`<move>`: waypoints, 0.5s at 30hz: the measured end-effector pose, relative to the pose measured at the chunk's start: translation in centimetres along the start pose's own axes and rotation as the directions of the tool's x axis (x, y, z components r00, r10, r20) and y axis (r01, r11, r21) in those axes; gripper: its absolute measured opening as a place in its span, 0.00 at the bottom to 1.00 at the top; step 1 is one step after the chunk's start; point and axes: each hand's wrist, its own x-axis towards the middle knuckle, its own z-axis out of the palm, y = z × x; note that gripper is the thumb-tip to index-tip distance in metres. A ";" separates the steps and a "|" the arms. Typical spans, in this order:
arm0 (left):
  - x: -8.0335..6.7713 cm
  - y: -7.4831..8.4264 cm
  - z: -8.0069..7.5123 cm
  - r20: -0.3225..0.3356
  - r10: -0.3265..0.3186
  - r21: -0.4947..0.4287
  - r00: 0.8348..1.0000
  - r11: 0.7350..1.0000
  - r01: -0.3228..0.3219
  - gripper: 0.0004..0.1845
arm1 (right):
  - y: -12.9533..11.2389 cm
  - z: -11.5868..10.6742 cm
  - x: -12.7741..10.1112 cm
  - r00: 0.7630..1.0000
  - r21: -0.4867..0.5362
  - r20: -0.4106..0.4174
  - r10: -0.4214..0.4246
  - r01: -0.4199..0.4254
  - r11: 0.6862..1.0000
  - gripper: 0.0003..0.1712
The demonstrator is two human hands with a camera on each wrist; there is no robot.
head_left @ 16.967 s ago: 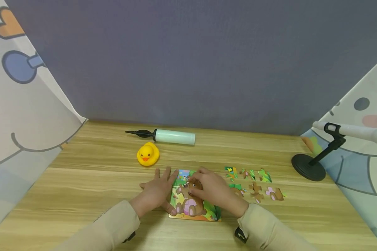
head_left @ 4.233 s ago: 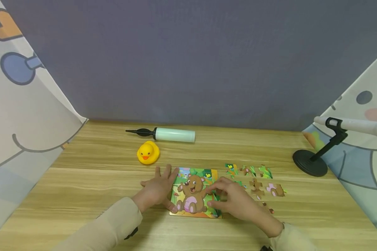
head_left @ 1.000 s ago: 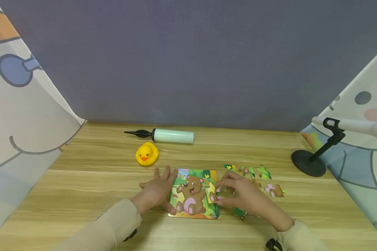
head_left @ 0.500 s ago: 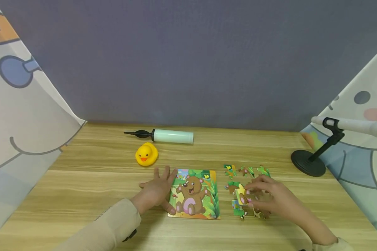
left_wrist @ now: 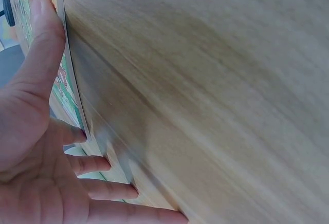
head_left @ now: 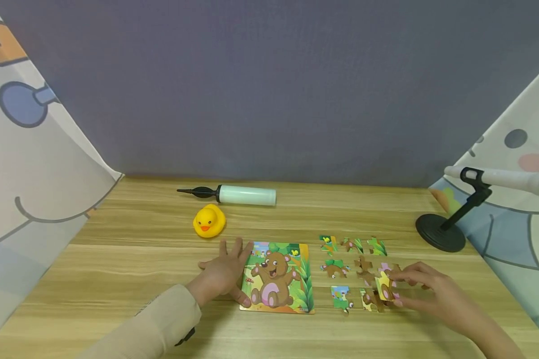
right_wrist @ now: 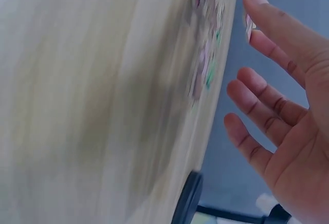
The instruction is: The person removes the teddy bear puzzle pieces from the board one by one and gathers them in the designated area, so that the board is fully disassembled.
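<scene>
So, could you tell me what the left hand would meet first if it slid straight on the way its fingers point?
The left hand lies flat beside the bear puzzle board, fingers pointing away from the person. Straight ahead, it would probably first meet the yellow rubber duck, though it might pass just to its right.

It looks like a staged recording booth: a wooden table (head_left: 139, 249) walled in by a grey backdrop (head_left: 269, 89), cartoon-print curtains (head_left: 31, 164) and a black stand (head_left: 444, 229).
</scene>
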 end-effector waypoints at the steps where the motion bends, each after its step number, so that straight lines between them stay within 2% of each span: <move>1: 0.0 0.0 0.0 -0.001 0.000 0.000 1.000 1.000 0.000 0.71 | 0.2 -0.1 -0.3 1.000 0.003 0.007 0.019 -0.019 1.000 0.28; 4: 0.0 0.0 0.0 0.002 -0.003 -0.001 1.000 1.000 0.003 0.71 | 0.9 -0.2 -1.1 0.999 0.007 0.013 0.049 -0.050 0.999 0.27; 7: 0.0 0.0 0.0 0.005 -0.005 -0.005 1.000 1.000 0.005 0.71 | 1.6 -0.3 -1.7 0.999 0.005 0.010 0.033 -0.033 0.999 0.27; 10: 0.1 0.0 0.0 0.005 -0.005 -0.008 1.000 1.000 0.005 0.71 | 2.2 -0.4 -2.3 0.998 0.006 0.018 0.056 -0.056 0.998 0.26; 15: 0.0 0.0 0.0 0.004 -0.007 -0.005 1.000 1.000 0.007 0.71 | 3.0 -0.5 -3.1 0.994 0.014 0.064 0.084 -0.085 0.996 0.24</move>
